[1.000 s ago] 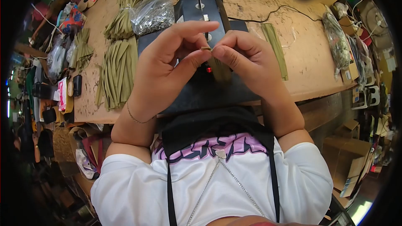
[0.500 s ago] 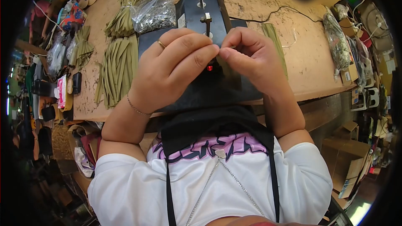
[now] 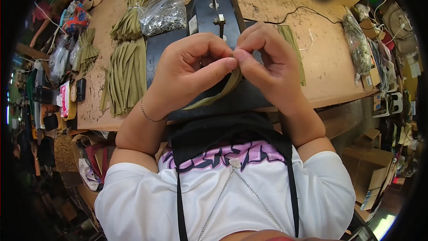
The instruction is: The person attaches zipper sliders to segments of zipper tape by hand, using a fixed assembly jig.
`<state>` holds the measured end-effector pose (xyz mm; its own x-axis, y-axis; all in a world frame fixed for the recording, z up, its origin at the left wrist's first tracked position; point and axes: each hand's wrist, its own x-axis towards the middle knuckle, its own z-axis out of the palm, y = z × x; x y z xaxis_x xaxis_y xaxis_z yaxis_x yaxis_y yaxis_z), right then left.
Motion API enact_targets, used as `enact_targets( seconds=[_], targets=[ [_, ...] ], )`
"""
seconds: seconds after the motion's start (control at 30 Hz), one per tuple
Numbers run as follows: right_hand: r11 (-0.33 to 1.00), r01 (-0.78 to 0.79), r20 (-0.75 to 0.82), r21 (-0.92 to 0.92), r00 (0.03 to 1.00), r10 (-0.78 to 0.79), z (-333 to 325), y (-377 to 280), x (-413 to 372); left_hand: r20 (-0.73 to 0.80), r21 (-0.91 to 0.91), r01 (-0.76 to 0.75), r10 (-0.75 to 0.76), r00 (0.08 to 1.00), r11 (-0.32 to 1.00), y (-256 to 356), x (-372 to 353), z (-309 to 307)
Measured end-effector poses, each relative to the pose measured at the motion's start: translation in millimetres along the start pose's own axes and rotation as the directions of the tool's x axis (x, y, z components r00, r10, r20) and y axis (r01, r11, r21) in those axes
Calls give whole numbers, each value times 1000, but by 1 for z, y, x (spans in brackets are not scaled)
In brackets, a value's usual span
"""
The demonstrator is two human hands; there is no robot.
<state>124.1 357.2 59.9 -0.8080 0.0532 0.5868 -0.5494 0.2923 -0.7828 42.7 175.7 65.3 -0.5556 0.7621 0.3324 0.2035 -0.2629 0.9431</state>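
Note:
In front of the dark machine [image 3: 198, 11], both hands meet with fingertips almost touching. My left hand [image 3: 189, 69] pinches thumb against forefinger, and my right hand [image 3: 269, 56] does likewise. Between them they grip the end of an olive-green fabric strip [image 3: 220, 94]. Below the fingers the strip curves down and to the left, passing behind my left wrist. A tiny part at the pinch is too small to name. Levers with bright metal tips stand on the machine's top behind the hands; its front is largely covered by them.
Bundles of olive strips [image 3: 127, 73] lie left on the worktable [image 3: 330, 76], beside a clear bag of small metal pieces [image 3: 164, 15]. More strips [image 3: 292, 49] lie to the right. A black cable [image 3: 296, 14] crosses the back. Plastic-wrapped goods [image 3: 356, 47] stand at the right edge.
An olive strip now shows curving beneath the fingers, and the red light on the machine is no longer visible. My left hand has turned, its fingers curling more; my right hand has risen slightly.

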Motion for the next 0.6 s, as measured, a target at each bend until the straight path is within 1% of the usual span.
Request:
enact_targets(
  seconds=[0.03,0.07,0.13,0.17,0.23,0.27,0.33,0.37,0.47,0.57,0.6],
  targets=[
    [1000,-15,-5,21,1000,16,1,-1,0,9,19,-6,6,1000,1000,0,1,-3],
    [1000,7,10,25,1000,-7,0,0,1,19,37,-13,12,1000,999,0,3,-5],
    [998,50,42,33,998,-52,0,1,3,-11,-26,-36,35,999,999,0,3,-5],
    [991,52,10,126,998,-54,4,0,3,-29,-58,-48,46,999,997,1,3,-5],
    [948,62,-46,312,998,-50,17,-1,5,-95,-51,-85,80,992,995,2,6,-6],
    [954,78,-27,288,997,-73,17,1,5,-129,-47,-104,98,987,993,1,8,-6],
    [964,109,10,241,993,-115,15,6,5,-150,31,-170,173,973,985,-1,9,-8],
    [960,113,1,256,993,-117,16,7,6,-157,70,-200,209,965,977,-2,10,-9],
    [953,117,-15,280,993,-118,17,10,6,-87,365,-289,342,936,885,1,13,-17],
    [959,99,-10,265,995,-100,13,8,8,-69,484,-256,328,942,837,9,14,-15],
    [961,87,-16,262,996,-86,13,7,8,-43,538,-282,360,932,795,9,14,-14]
  ],
)
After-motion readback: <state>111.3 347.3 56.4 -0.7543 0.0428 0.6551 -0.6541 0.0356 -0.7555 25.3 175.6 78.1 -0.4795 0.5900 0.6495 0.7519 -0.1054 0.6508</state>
